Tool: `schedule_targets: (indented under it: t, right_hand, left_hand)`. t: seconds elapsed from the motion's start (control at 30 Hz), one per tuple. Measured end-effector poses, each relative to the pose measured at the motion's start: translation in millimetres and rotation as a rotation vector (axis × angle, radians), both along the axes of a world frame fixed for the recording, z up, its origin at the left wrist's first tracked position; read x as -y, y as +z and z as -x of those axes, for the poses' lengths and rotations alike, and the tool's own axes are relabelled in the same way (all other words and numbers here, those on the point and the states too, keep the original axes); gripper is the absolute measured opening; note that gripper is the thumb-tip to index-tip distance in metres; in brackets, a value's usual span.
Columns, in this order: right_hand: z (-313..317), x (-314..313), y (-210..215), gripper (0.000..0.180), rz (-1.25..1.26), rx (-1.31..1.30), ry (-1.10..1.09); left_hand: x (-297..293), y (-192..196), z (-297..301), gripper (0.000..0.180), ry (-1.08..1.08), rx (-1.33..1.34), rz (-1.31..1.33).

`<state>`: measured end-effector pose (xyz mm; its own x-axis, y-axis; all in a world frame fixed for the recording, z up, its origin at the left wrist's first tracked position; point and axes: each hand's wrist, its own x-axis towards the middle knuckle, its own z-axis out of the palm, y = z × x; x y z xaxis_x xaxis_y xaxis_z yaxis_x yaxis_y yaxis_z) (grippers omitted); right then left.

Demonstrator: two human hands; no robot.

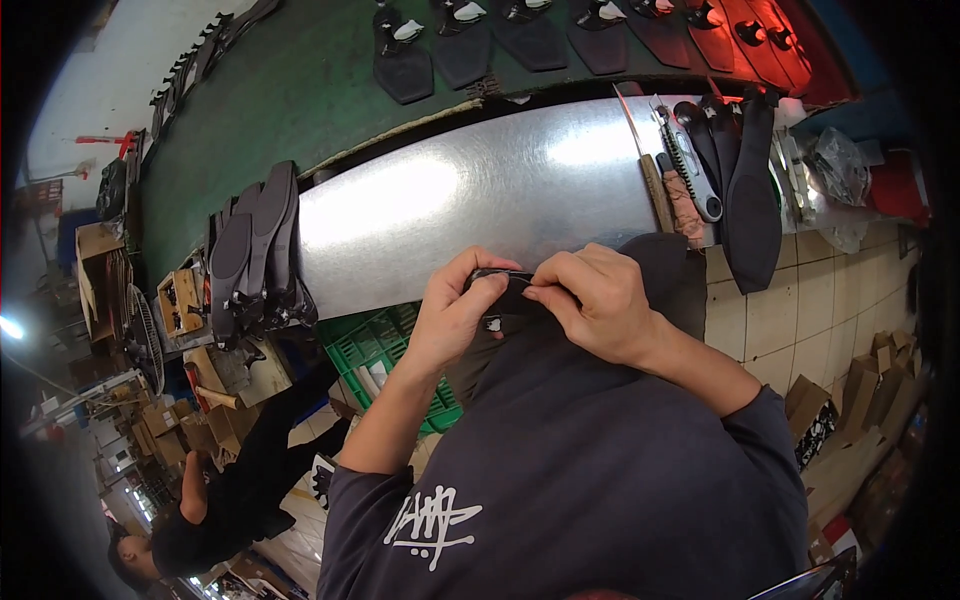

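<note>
Both my hands meet over a small black shoe part (508,296) held close to my chest, just below the metal bench top (480,190). My left hand (455,315) curls around its left side, fingers bent over the top edge. My right hand (598,300) pinches its upper right edge between thumb and fingertips. Most of the black piece is hidden under my fingers.
A stack of black soles (255,250) stands at the bench's left end. Pliers (690,165), a knife (645,165) and more soles (752,195) lie at the right end. Shoe uppers (462,45) ride a green conveyor (300,90) beyond. A green crate (375,345) sits below; another person (230,490) crouches lower left.
</note>
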<state>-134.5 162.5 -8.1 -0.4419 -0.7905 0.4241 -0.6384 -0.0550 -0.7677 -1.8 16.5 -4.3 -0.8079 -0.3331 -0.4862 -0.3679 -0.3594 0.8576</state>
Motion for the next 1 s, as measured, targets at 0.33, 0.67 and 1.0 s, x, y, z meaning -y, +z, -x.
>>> schedule_targets:
  t: [0.33, 0.67, 1.0]
  right_hand:
    - [7, -2, 8, 0.013, -0.300, 0.517, 0.078]
    - [26, 20, 14, 0.013, -0.328, 0.282, 0.274]
    - [8, 28, 24, 0.023, 0.099, -0.330, 0.132]
  left_hand:
    - [-3, -5, -4, 0.015, -0.014, -0.019, 0.119]
    - [-8, -5, -4, 0.046, 0.281, -0.139, 0.095]
    - [-11, -2, 2, 0.057, 0.382, -0.248, 0.443]
